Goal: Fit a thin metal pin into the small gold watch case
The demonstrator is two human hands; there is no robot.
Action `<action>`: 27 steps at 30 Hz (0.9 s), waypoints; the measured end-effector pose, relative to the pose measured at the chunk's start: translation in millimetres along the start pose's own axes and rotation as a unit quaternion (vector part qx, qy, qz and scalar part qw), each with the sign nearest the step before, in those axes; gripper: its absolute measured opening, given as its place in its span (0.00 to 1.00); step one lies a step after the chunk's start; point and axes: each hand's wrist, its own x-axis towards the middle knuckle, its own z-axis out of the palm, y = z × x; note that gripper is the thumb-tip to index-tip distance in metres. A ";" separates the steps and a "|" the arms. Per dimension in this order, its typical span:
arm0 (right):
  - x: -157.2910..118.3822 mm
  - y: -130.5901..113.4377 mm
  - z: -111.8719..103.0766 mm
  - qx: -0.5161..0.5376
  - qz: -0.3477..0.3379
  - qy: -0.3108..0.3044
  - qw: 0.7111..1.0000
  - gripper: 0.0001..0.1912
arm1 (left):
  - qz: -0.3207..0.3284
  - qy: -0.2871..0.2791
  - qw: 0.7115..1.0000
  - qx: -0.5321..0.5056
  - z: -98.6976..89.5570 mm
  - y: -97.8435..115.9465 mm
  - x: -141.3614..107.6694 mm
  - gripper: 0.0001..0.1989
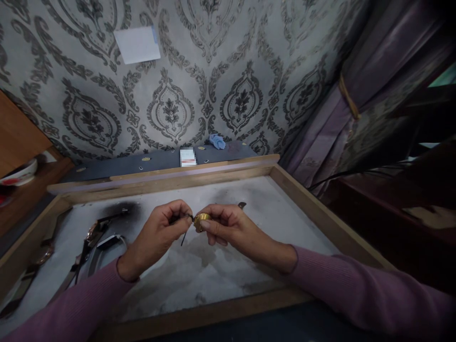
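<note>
My right hand pinches a gold-coloured round watch case between thumb and fingers, above the middle of a shallow wooden-framed tray. Right against the case's left side, my left hand is closed on a dark, narrow strap. Most of that strap is hidden by the fingers; a thin dark strip hangs just below them. A small dark brown curved tip shows behind my right hand; whether it belongs to the watch I cannot tell.
Several watches lie on the tray's left side, among them a rose-gold watch and a dark rectangular-faced watch. Behind the tray sit a small white box and a crumpled blue cloth. A purple curtain hangs at the right.
</note>
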 end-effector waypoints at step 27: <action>-3.2 -0.2 6.1 -0.025 -0.040 0.004 0.999 0.12 | 0.044 -0.033 0.996 0.068 -4.0 2.5 -1.8 0.04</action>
